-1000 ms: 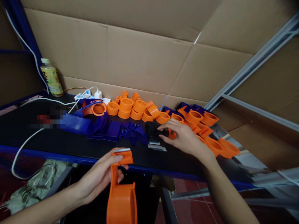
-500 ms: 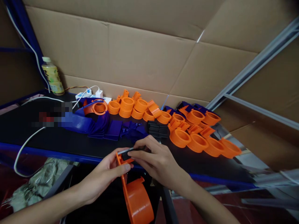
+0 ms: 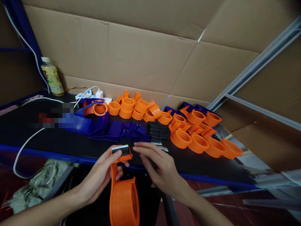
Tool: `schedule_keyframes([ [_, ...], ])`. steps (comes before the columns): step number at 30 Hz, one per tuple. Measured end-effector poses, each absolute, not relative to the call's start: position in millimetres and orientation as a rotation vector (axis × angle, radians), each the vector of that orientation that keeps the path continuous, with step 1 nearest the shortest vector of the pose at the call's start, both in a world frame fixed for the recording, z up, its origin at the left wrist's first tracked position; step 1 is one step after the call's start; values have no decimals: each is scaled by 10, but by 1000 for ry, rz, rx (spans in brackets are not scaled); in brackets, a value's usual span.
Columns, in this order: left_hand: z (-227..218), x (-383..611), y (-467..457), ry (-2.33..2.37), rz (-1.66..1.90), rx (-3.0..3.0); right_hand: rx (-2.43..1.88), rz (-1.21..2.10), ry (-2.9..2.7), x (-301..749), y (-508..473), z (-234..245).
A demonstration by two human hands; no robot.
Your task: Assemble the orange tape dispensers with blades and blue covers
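Observation:
My left hand (image 3: pixel 100 175) is closed around the head of an orange tape dispenser (image 3: pixel 122 202), whose round ring hangs down below the fingers. In the dispenser's head sits a black piece (image 3: pixel 124 152) with a white toothed blade (image 3: pixel 120 147) along its upper edge, and my left thumb presses on the black piece. Just right of the head is my right hand (image 3: pixel 162 171), its fingers stretched out and apart, nothing visible in them. Beyond it on the table lie a pile of black pieces (image 3: pixel 158 129) and some shiny metal strips (image 3: pixel 162 148).
Orange tape dispensers (image 3: pixel 180 138) stand in rows along the back and right of the black table (image 3: pixel 70 141). Left of the black pile lie dark blue plastic parts (image 3: pixel 113 131). A power strip (image 3: pixel 107 100), white cables and a bottle (image 3: pixel 53 77) are at the back left.
My right fingers have let go of the black piece and moved slightly away to the right. The dispenser has turned and shifted left in my left hand, its blade now facing up.

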State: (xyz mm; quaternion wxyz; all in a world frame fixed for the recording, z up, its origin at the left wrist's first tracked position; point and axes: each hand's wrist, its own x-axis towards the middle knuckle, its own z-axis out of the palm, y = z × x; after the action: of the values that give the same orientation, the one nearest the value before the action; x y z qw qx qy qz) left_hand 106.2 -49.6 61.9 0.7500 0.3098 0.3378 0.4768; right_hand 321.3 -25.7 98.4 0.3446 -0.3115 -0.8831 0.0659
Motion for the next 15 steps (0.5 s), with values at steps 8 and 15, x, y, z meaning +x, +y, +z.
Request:
schedule_keyframes([
  [8,637,1028,-409,741,1075,558,-1168,-175,-2558,3225,14,815],
  [15,643,1027,-413,733,1075,486,-1128,-181,-2536,3162,-135,765],
])
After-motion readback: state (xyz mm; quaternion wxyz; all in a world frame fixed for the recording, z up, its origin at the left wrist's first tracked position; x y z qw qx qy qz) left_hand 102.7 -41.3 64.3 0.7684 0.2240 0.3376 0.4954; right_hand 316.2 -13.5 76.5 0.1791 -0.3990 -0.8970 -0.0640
